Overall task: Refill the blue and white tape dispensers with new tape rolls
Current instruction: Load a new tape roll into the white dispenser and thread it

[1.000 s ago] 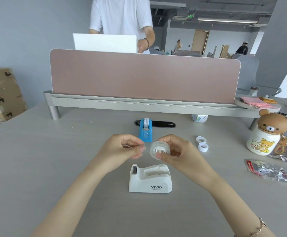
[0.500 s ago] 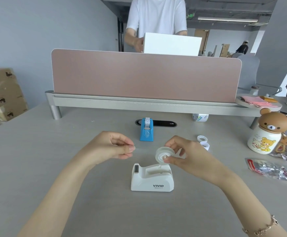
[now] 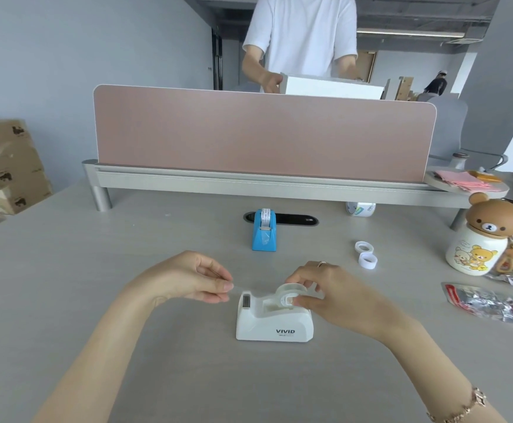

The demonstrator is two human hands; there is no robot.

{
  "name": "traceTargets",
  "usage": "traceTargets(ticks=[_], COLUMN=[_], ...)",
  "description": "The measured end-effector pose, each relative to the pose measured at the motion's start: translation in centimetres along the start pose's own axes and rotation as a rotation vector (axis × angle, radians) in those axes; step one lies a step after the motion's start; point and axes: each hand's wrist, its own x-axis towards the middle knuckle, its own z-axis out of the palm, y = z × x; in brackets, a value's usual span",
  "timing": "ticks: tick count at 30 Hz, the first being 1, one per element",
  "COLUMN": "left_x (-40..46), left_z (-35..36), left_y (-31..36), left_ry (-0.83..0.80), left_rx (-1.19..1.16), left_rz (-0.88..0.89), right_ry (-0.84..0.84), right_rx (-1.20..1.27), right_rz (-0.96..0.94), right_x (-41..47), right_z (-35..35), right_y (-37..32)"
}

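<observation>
A clear roll (image 3: 290, 290) — held in the air a second ago — is now lowered into the white dispenser (image 3: 275, 319), pinched by the right hand (image 3: 331, 296); its free end is pinched by the left hand (image 3: 192, 280) — seating looks nearly done.

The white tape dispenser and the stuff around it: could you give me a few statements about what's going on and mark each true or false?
1. The right hand holds a tape roll at the white dispenser. True.
2. The left hand lies flat on the desk. False: it pinches the pulled-out tape end.
3. The blue dispenser has no tape in it. False: a roll sits in it.
4. Two small white cores lie on the desk, right of the blue dispenser. True.
5. The bear jar stands between the two dispensers. False: it stands at the desk's far right.
</observation>
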Motion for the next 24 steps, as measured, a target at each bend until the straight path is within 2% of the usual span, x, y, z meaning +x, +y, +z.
traceTargets(ticks=[11,24], left_x=[0.37,0.48], left_z=[-0.02,-0.34], left_y=[-0.44,-0.64], left_ry=[-0.041,-0.052], left_rx=[0.016,0.018], left_rz=[-0.036,-0.035], right_ry=[-0.077,-0.093], right_rx=[-0.037,-0.069], right_rz=[-0.003,-0.012], right_x=[-0.25,-0.29], right_z=[0.37,0.33], right_y=[0.25,0.26])
